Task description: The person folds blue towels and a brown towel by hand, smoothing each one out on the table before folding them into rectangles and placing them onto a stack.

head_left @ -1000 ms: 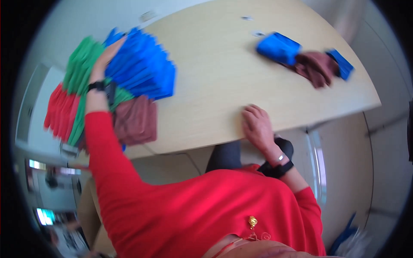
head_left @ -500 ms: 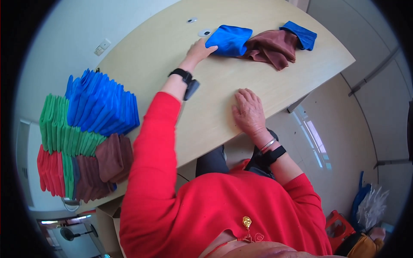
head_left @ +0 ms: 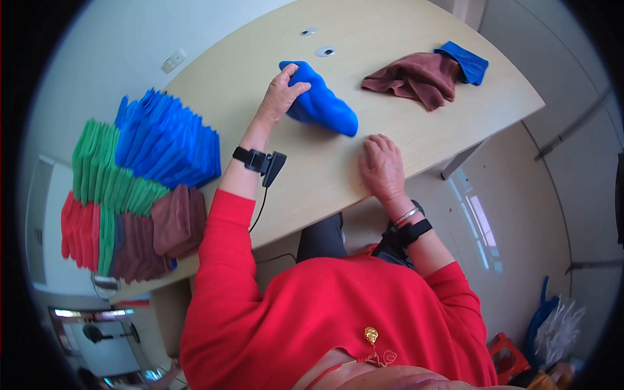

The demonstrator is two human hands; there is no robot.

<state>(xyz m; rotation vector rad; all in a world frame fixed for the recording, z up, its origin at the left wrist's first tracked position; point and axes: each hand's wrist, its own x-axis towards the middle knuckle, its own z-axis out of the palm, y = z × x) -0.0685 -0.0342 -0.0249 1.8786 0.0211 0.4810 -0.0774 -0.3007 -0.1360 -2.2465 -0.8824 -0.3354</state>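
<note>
My left hand pinches one edge of a folded blue towel, thumb on top, and the towel slants over the tabletop. My right hand rests flat near the table's front edge, fingers stretched out and holding nothing. At the far right of the table lies a crumpled brown towel. A folded darker blue cloth touches its right end. To the left stand piled folded towels: blue ones on top, green ones, red ones and brown ones.
Two round cable grommets are set in the pale wooden table along its back. A wall socket is behind at left. On the floor at lower right are an orange-red plastic stool and a clear plastic bag.
My left hand has drawn the blue towel left and nearer, off the brown towel, and it now tilts in my grip. My right hand has stayed at the table edge.
</note>
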